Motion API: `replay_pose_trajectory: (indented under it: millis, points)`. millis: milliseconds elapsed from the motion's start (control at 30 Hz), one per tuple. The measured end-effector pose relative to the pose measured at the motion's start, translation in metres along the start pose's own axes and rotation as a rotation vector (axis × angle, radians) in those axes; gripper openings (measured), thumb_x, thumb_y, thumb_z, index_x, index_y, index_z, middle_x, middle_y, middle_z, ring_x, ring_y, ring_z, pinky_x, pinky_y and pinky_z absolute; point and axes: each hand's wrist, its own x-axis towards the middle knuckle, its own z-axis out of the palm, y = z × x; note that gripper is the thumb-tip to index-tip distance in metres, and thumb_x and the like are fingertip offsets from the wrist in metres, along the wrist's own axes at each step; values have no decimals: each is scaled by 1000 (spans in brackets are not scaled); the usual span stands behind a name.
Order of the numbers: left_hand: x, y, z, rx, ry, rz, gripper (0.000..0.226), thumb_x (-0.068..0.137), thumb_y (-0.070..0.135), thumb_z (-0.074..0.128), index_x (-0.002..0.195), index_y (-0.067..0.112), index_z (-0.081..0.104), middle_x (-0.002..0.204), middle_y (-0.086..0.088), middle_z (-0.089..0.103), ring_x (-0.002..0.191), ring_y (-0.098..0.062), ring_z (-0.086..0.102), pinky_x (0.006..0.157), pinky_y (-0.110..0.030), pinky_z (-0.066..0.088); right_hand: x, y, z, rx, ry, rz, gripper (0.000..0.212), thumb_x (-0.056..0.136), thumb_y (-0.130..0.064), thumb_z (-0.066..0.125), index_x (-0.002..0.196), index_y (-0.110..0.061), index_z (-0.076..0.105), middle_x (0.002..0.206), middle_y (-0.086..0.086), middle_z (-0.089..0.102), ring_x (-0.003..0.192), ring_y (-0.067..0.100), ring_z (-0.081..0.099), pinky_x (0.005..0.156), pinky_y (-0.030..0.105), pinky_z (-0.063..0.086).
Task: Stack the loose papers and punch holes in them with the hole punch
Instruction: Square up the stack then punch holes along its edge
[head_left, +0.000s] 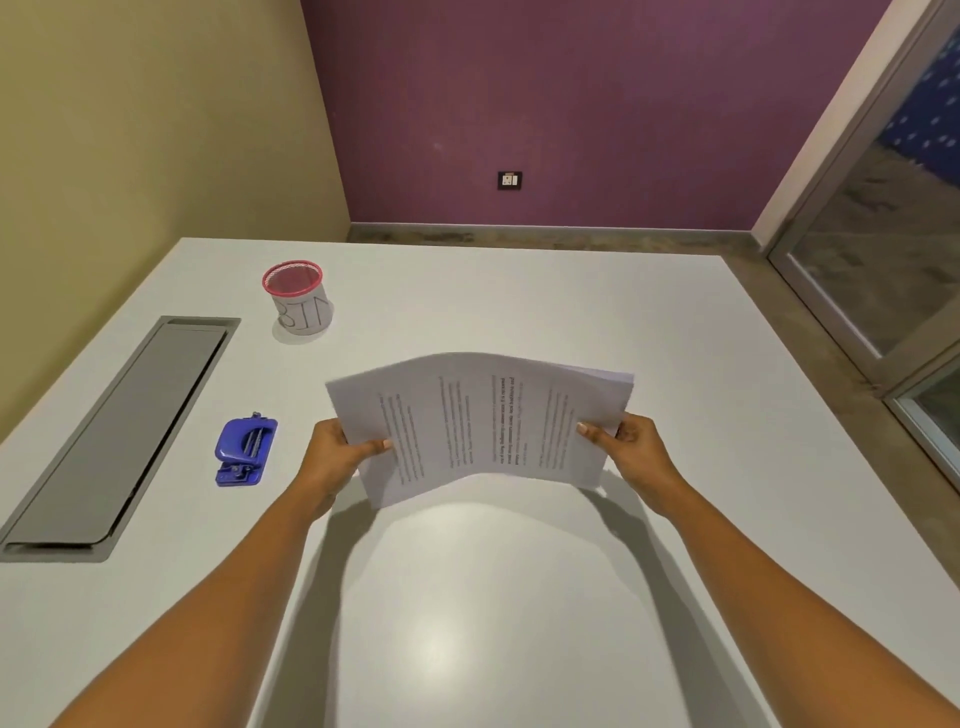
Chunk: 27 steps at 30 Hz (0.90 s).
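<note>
- The papers (483, 426) are in the middle of the frame, lifted off the white table (519, 597) and bowed upward in an arch, with the printed side facing the camera.
- The left hand (337, 452) clamps the sheaf's left edge, thumb on top and fingers curled beneath. The right hand (631, 447) pinches the right edge the same way — both are closed on the paper, and neither is free.
- The blue hole punch (244, 451) lies on the table at centre left, well apart from the sheaf and untouched. Punching has not begun, and I judge the stacking step to be the one in hand.
- At the sheaf's upper right corner the sheet edges fan out slightly, so the stack does not look fully squared. Punched like this, the holes would likely land at a different offset on each sheet.
- The arch is a risk in itself. Inward pressure from both hands could crease the pages, or inner sheets could slide past one another when the bend is released.
- Reaching for the punch calls for one hand to let go, and a sheaf held by one edge alone could droop and spill sheets onto the table.
- A pink-rimmed mesh cup (298, 296) marked "BIN" stands at upper left, and a grey hatch cover (119, 436) is set into the table along the left edge — neither is near the papers.
</note>
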Motion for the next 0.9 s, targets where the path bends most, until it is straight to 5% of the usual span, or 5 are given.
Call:
replay_pose_trajectory:
  millis: [167, 433, 667, 900]
  points:
    - [0, -5, 2, -42, -11, 14, 31, 75, -6, 68, 103, 8, 62, 104, -7, 65, 95, -26, 61, 78, -30, 47, 0, 7, 2, -32, 10, -2, 10, 84, -14, 65, 93, -19, 64, 90, -5, 68, 81, 2, 62, 68, 16, 49]
    - [4, 2, 0, -25, 3, 48, 30, 76, -2, 69, 103, 10, 62, 101, -6, 65, 93, -24, 61, 77, -32, 48, 1, 3, 4, 27, 10, 15, 13, 81, -14, 68, 88, -25, 63, 89, -10, 68, 75, -4, 66, 57, 9, 52]
    - [1, 0, 1, -72, -5, 66, 27, 81, 7, 66, 107, 11, 62, 99, -3, 66, 90, -20, 62, 79, -31, 47, 0, 4, 8, 25, 59, 17, 18, 81, -16, 68, 98, -16, 62, 93, -3, 67, 85, 9, 63, 65, 19, 50]
    - [2, 2, 1, -72, -38, 72, 21, 82, 7, 65, 102, 12, 64, 91, 4, 68, 84, -14, 63, 70, -24, 48, -2, 0, 5, 13, 67, 10, 21, 78, -13, 71, 97, -19, 62, 91, -8, 67, 83, 5, 63, 59, 14, 51]
